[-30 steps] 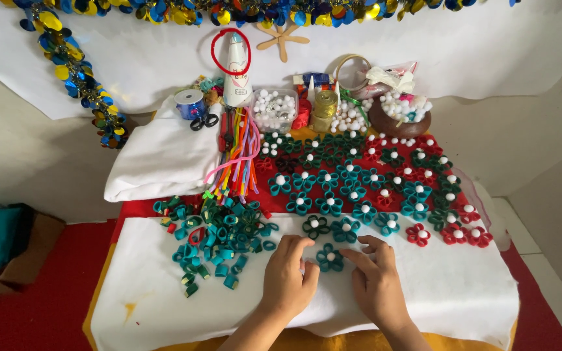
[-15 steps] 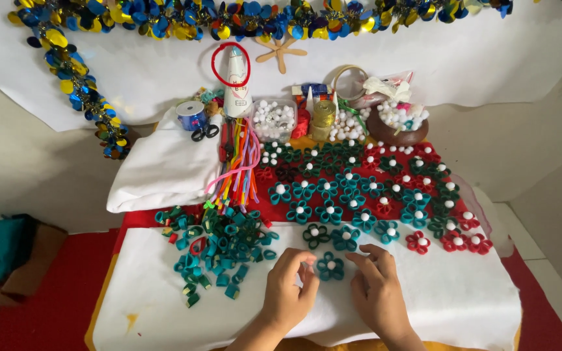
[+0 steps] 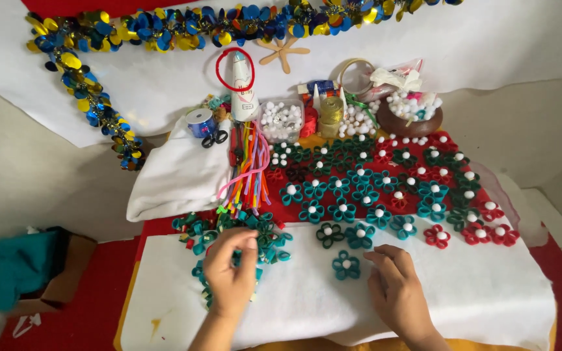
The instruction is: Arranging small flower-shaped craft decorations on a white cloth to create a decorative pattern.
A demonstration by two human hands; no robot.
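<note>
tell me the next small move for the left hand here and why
Probably pinch one loose teal loop out of the pile. The left hand already sits over that pile with fingers curled, while the right hand rests flat beside a finished teal flower on the white felt sheet.

Two bare hands, left hand [image 3: 229,276] and right hand [image 3: 398,296]; forearms uncovered, no sleeves, rings or watch

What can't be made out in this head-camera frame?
- Whether the left hand grips a piece: its fingers cover the teal pile.
- Contents of the cardboard box: teal cloth covers them.
- Right hand: wrist cut off by the bottom edge.
- Details of the small jars: too small.
</note>
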